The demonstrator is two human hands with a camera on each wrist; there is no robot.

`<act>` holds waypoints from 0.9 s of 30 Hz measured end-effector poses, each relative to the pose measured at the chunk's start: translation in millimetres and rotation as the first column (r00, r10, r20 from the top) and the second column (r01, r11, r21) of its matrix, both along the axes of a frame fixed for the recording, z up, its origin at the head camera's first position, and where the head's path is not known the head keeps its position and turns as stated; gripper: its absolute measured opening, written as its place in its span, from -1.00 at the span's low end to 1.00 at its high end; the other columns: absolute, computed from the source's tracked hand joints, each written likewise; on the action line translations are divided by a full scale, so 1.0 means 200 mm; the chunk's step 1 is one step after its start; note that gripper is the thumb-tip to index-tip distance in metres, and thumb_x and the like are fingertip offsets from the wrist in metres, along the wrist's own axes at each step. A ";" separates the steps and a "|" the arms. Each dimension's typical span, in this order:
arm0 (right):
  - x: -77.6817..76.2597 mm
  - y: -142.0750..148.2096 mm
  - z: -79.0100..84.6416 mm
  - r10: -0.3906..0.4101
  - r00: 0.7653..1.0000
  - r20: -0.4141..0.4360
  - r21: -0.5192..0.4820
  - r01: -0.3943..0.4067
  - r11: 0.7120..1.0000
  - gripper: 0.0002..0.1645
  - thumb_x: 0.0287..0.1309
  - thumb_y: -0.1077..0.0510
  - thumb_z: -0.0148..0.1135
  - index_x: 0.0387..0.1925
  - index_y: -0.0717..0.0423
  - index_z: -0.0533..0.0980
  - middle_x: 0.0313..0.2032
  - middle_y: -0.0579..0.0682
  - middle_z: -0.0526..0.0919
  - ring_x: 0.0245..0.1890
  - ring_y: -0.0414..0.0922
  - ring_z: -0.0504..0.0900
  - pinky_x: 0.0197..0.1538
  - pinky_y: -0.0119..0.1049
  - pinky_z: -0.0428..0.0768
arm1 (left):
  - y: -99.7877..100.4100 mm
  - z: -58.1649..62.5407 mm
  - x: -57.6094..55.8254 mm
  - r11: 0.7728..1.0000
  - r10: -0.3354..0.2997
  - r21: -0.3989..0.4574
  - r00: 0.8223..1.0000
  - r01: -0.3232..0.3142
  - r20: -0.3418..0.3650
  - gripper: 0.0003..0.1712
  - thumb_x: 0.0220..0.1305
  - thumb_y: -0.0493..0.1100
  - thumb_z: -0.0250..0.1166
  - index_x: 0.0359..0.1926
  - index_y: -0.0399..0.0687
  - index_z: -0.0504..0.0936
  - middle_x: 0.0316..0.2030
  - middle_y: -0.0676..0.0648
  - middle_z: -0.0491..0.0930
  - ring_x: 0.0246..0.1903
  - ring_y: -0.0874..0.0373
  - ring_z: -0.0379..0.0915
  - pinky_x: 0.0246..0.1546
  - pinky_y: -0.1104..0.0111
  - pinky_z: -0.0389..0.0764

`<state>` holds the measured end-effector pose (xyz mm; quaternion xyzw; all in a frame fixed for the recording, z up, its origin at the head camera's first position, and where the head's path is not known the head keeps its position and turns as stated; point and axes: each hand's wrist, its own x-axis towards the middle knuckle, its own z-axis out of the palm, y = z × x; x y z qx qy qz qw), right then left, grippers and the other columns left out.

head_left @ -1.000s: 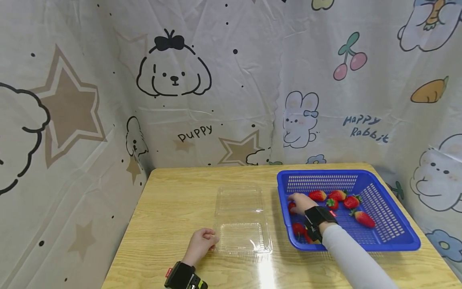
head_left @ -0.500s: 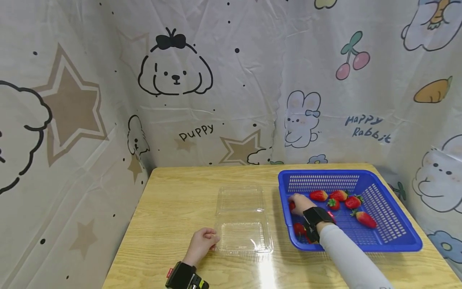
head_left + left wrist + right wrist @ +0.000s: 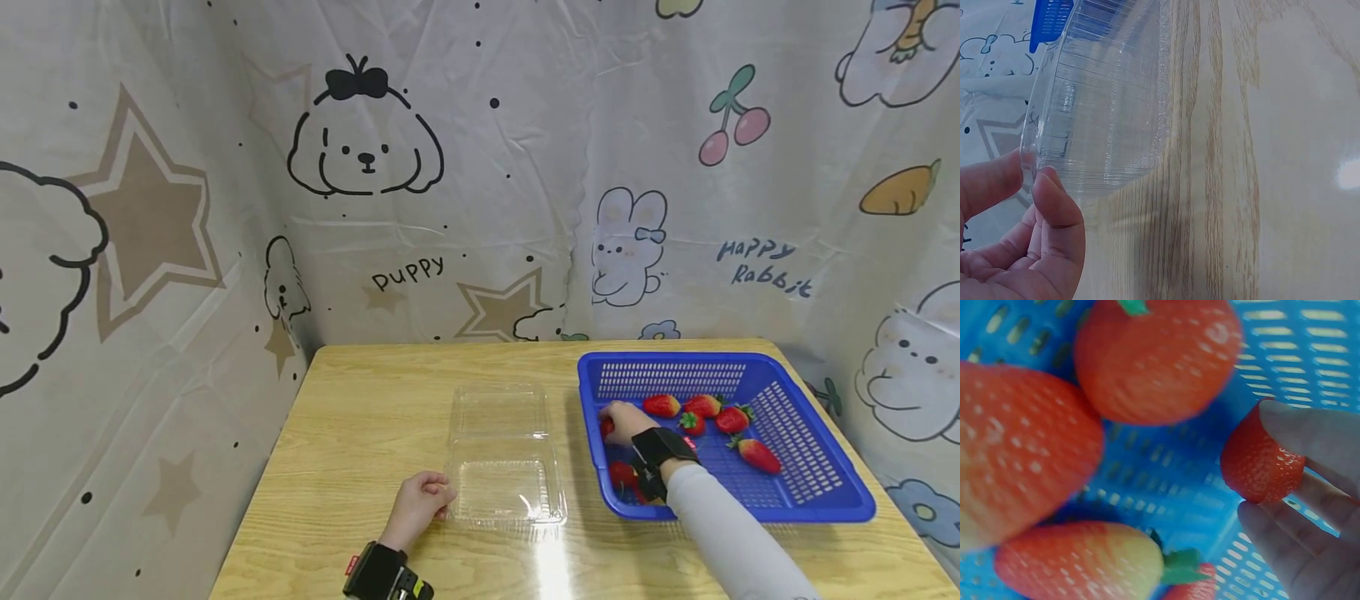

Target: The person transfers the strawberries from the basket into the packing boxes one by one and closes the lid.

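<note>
My left hand (image 3: 416, 504) pinches the near-left rim of a clear plastic clamshell box (image 3: 502, 496), whose lid lies folded back on the table. In the left wrist view, thumb and fingers grip the thin edge of the box (image 3: 1094, 106). Inside the blue basket (image 3: 780, 512), at its left side, my right hand (image 3: 628, 423) holds a red strawberry (image 3: 1260, 459) between thumb and fingertips. Only a little of that strawberry shows in the head view. More strawberries lie close by, among them a large strawberry (image 3: 1157, 362) and one with a pale end (image 3: 1082, 559).
Several strawberries are spread over the basket floor, including a strawberry (image 3: 757, 456) toward the right. The basket stands on the right of the wooden table (image 3: 360, 417), the box left of it. A printed curtain (image 3: 480, 167) hangs behind and at both sides.
</note>
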<state>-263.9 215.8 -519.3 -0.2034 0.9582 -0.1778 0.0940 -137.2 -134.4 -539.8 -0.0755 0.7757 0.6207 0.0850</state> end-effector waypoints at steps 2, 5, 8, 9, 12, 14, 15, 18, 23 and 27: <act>0.00 0.01 0.04 0.013 1.000 0.001 -0.016 -0.013 1.000 -0.55 -0.29 0.35 0.36 -0.20 0.39 0.55 -0.31 0.20 0.60 -0.28 0.05 0.56 -0.19 -0.12 0.53 | 0.00 0.00 0.00 1.000 0.003 -0.001 1.000 -0.003 0.008 -0.65 0.09 -0.38 0.26 -0.14 -0.58 0.42 -0.56 -0.01 0.39 -0.64 0.24 0.41 -0.55 0.30 0.55; 0.00 0.02 0.11 0.039 0.999 -0.003 -0.028 -0.039 0.999 -0.55 -0.28 0.35 0.36 -0.20 0.41 0.54 -0.33 0.17 0.60 -0.33 -0.01 0.54 -0.25 -0.19 0.52 | 0.00 0.00 0.00 1.000 0.004 0.003 1.000 -0.004 0.014 -0.65 0.09 -0.39 0.25 -0.14 -0.58 0.42 -0.56 -0.01 0.39 -0.64 0.24 0.41 -0.55 0.31 0.54; -0.01 0.03 0.19 0.051 0.998 0.029 -0.028 -0.051 0.998 -0.54 -0.24 0.33 0.36 -0.17 0.41 0.54 -0.34 0.13 0.60 -0.36 -0.06 0.52 -0.29 -0.24 0.50 | 0.00 0.01 0.00 1.000 0.001 0.013 1.000 -0.002 0.018 -0.66 0.10 -0.39 0.24 -0.14 -0.58 0.41 -0.56 -0.01 0.39 -0.63 0.23 0.41 -0.55 0.32 0.54; -0.01 0.03 0.22 0.040 0.998 0.052 -0.023 -0.039 0.999 -0.54 -0.22 0.31 0.37 -0.15 0.39 0.53 -0.34 0.11 0.59 -0.37 -0.08 0.51 -0.29 -0.26 0.50 | 0.00 0.01 0.00 1.000 -0.001 0.017 1.000 0.000 0.019 -0.66 0.10 -0.40 0.24 -0.14 -0.59 0.41 -0.56 -0.01 0.39 -0.63 0.23 0.41 -0.55 0.32 0.54; 0.00 0.03 0.31 0.019 0.994 0.110 -0.006 -0.019 1.000 -0.53 -0.18 0.28 0.38 -0.12 0.35 0.54 -0.32 0.09 0.59 -0.38 -0.11 0.50 -0.31 -0.29 0.50 | 0.00 0.00 0.00 1.000 -0.007 0.026 1.000 0.006 0.022 -0.67 0.09 -0.43 0.23 -0.15 -0.61 0.40 -0.56 -0.03 0.40 -0.63 0.22 0.41 -0.55 0.30 0.54; 0.00 0.03 0.37 0.010 0.992 0.130 0.007 -0.011 1.000 -0.54 -0.16 0.27 0.38 -0.12 0.33 0.54 -0.30 0.09 0.58 -0.37 -0.12 0.50 -0.32 -0.29 0.50 | 0.00 0.00 -0.01 1.000 -0.008 0.028 1.000 0.007 0.018 -0.67 0.09 -0.43 0.23 -0.15 -0.61 0.41 -0.56 -0.03 0.40 -0.64 0.22 0.41 -0.55 0.30 0.53; 0.00 0.03 0.40 0.008 0.991 0.131 0.008 -0.009 1.000 -0.55 -0.16 0.27 0.37 -0.12 0.32 0.55 -0.29 0.09 0.58 -0.36 -0.11 0.49 -0.32 -0.29 0.50 | 0.00 0.01 -0.01 1.000 -0.007 0.028 1.000 0.006 0.018 -0.67 0.09 -0.43 0.23 -0.15 -0.61 0.41 -0.56 -0.03 0.40 -0.64 0.22 0.41 -0.55 0.29 0.54; 0.00 0.03 0.48 0.026 0.993 0.118 0.001 -0.026 1.000 -0.57 -0.11 0.28 0.34 -0.10 0.32 0.54 -0.27 0.13 0.58 -0.33 -0.08 0.50 -0.28 -0.24 0.52 | 0.00 0.01 0.00 1.000 -0.002 0.020 1.000 0.001 0.009 -0.67 0.10 -0.40 0.24 -0.15 -0.59 0.41 -0.57 -0.01 0.40 -0.64 0.23 0.40 -0.56 0.32 0.53; 0.00 0.02 0.58 0.061 0.995 0.082 -0.022 -0.059 0.998 -0.56 -0.02 0.28 0.30 -0.04 0.33 0.51 -0.17 0.19 0.56 -0.24 -0.03 0.52 -0.16 -0.14 0.54 | 0.00 0.00 0.00 1.000 0.003 0.018 1.000 -0.003 -0.001 -0.66 0.09 -0.39 0.25 -0.16 -0.58 0.41 -0.58 0.01 0.40 -0.64 0.24 0.39 -0.57 0.35 0.52; 0.02 -0.02 0.62 0.109 0.994 0.031 -0.052 -0.107 0.993 -0.57 0.01 0.28 0.29 -0.03 0.33 0.50 -0.13 0.20 0.55 -0.20 0.00 0.50 -0.11 -0.11 0.53 | 0.01 0.00 0.00 1.000 0.004 0.015 1.000 -0.004 0.008 -0.66 0.09 -0.38 0.26 -0.15 -0.57 0.42 -0.58 0.01 0.40 -0.65 0.25 0.40 -0.57 0.37 0.51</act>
